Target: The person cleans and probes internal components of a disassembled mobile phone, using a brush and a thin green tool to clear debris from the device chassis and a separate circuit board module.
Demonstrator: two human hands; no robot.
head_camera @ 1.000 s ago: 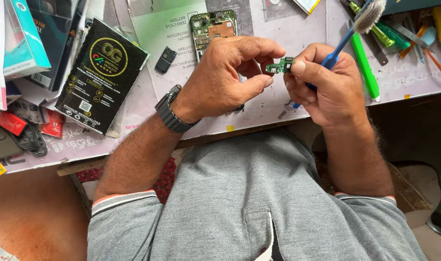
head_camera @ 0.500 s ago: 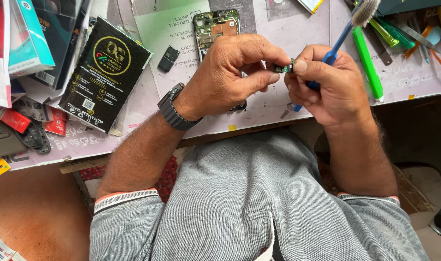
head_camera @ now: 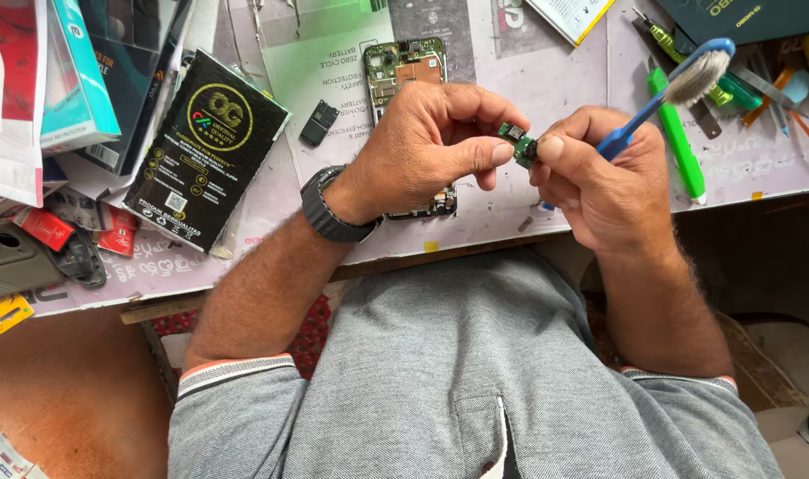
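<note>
My left hand [head_camera: 426,146] pinches a small green circuit board [head_camera: 516,145] between thumb and forefinger, just above the table edge. My right hand [head_camera: 604,177] touches the board's other end with its thumb and also grips a blue-handled brush [head_camera: 679,84], bristles pointing up and to the right. An opened phone [head_camera: 404,66] with bare electronics lies on the table, mostly hidden behind my left hand. A dark watch sits on my left wrist.
A black box [head_camera: 205,146] and a small black part [head_camera: 318,122] lie to the left. Stacked packages [head_camera: 58,80] and phone cases [head_camera: 23,257] crowd the far left. Green tools [head_camera: 679,142] and other hand tools lie at the right. The table edge [head_camera: 475,253] runs above my lap.
Both hands have stayed together on the small board. The view has shifted slightly, and the brush head now points a little further right.
</note>
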